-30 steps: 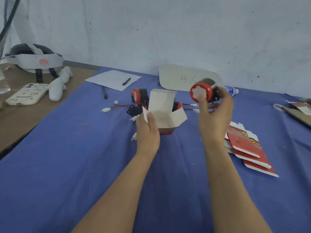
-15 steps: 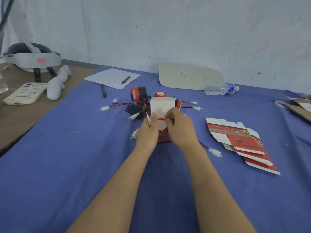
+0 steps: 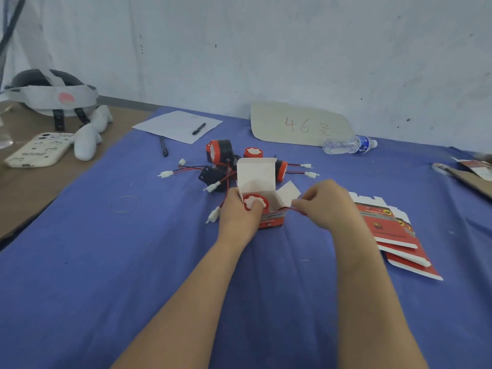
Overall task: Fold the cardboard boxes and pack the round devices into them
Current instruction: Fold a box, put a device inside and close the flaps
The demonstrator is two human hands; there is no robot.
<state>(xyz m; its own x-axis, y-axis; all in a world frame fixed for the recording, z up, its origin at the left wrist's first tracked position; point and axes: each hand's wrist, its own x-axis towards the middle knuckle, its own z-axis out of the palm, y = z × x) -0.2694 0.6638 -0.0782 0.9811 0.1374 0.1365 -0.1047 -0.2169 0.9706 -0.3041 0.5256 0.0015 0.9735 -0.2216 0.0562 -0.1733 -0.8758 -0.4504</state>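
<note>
A small red and white cardboard box stands on the blue cloth with its lid flap up. A round red and white device sits in its open top. My left hand grips the box's left side, thumb on the device. Just right of the box, my right hand pinches the device's red wire. Behind the box lie several more round devices with wires and white plugs. A stack of flat unfolded boxes lies to the right.
At the back are a cardboard sign marked 46, a plastic bottle, and a paper sheet with a pen. A phone and a headset lie on the brown table at left. Cardboard pieces sit far right.
My right hand brought the round device from the air down into the box, then moved off to the right and took hold of its wire. My left hand kept holding the box.
</note>
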